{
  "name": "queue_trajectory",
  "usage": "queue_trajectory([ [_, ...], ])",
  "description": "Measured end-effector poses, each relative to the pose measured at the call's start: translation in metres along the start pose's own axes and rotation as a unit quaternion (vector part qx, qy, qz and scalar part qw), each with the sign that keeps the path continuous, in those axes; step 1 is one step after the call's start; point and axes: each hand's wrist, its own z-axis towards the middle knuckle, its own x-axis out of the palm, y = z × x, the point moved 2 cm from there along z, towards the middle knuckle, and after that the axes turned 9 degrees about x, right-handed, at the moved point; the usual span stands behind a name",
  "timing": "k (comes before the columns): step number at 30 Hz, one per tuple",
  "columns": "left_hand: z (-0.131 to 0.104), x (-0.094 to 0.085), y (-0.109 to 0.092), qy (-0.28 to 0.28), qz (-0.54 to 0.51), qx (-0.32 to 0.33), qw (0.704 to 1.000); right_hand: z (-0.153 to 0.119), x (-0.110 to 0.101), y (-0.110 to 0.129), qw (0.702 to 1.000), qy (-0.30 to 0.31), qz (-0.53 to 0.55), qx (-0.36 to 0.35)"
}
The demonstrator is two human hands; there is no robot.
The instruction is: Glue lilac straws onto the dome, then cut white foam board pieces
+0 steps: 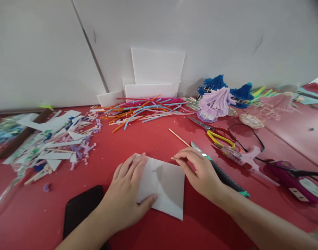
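Observation:
My left hand [127, 192] lies flat on a white foam square [166, 185] on the red table, fingers spread, pressing its left part. My right hand [200, 170] sits at the square's upper right corner and pinches a short thin wooden stick between thumb and fingers. A longer wooden skewer [178, 137] lies just beyond that hand. A green and black utility knife [221, 172] lies under and beside my right hand.
A black phone [81, 210] lies near my left wrist. Scissors [213, 130], a pink glue gun [242, 156] and a purple power strip [296, 180] sit right. Coloured pipe cleaners [145, 109], white foam boards [156, 74] and tassel crafts [218, 99] line the wall; scraps [57, 142] lie left.

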Motion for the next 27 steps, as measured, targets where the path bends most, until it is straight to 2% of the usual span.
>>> queue_trajectory([
  [6,0.001,-0.009,-0.001,-0.081,0.09,-0.055,0.991,0.0,-0.002,-0.002,1.0,-0.018,-0.009,0.011],
  [8,0.002,-0.01,-0.003,-0.074,0.06,-0.016,0.995,0.0,-0.001,-0.002,1.0,-0.014,-0.012,0.01],
  [11,0.003,-0.007,-0.005,-0.019,0.019,0.06,0.998,-0.001,0.001,-0.001,1.0,0.009,-0.016,0.013],
  [13,0.002,-0.006,-0.005,-0.011,0.031,0.076,0.997,-0.001,0.003,-0.001,0.999,0.036,-0.02,0.016],
  [16,0.001,-0.004,-0.004,-0.017,0.056,0.072,0.996,-0.002,0.004,-0.001,0.998,0.059,-0.027,0.027],
  [22,0.0,-0.008,-0.002,-0.056,0.106,0.008,0.993,-0.003,0.005,-0.001,0.998,0.049,-0.039,0.019],
  [24,0.0,-0.009,-0.004,-0.067,0.09,0.029,0.993,-0.003,0.007,-0.001,0.996,0.067,-0.049,0.014],
  [27,0.0,-0.012,-0.011,-0.068,0.005,0.118,0.991,-0.001,0.012,-0.004,0.994,0.09,-0.066,0.012],
])
